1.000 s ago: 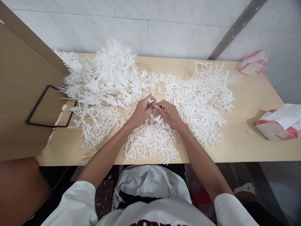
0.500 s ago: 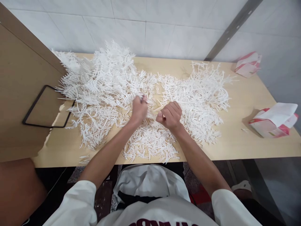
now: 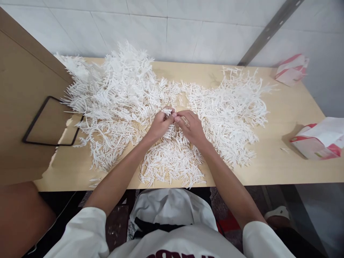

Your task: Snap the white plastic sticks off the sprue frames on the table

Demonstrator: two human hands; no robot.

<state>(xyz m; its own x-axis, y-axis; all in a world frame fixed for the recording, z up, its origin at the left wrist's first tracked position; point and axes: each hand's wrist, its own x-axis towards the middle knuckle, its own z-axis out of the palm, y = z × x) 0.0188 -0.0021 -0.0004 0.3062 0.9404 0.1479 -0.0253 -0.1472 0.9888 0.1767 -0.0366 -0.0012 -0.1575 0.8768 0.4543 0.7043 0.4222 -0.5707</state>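
My left hand (image 3: 160,125) is closed on a white branched plastic piece (image 3: 167,112), whose thin prongs stick out above the fingers. Fingertip to fingertip with it, my right hand (image 3: 191,126) pinches at the same spot; whatever its fingers grip is too small to make out. Below both hands lies a low heap of short white plastic sticks (image 3: 173,161). A tall pile of white branched pieces (image 3: 126,82) rises on the left, and another pile of them (image 3: 236,104) spreads on the right.
A cardboard sheet (image 3: 32,71) stands at the left, with a black rectangular frame (image 3: 48,144) against it. Two red-and-white paper packets (image 3: 317,141) sit on the right of the table (image 3: 268,168). Behind is a tiled wall (image 3: 185,36) with a slanted metal bar (image 3: 268,32). Another person's limb (image 3: 24,218) shows at lower left.
My hands, apart half a second ago, have come together at the fingertips. The right hand has turned from a fist into a pinch beside the left. The view has shifted slightly.
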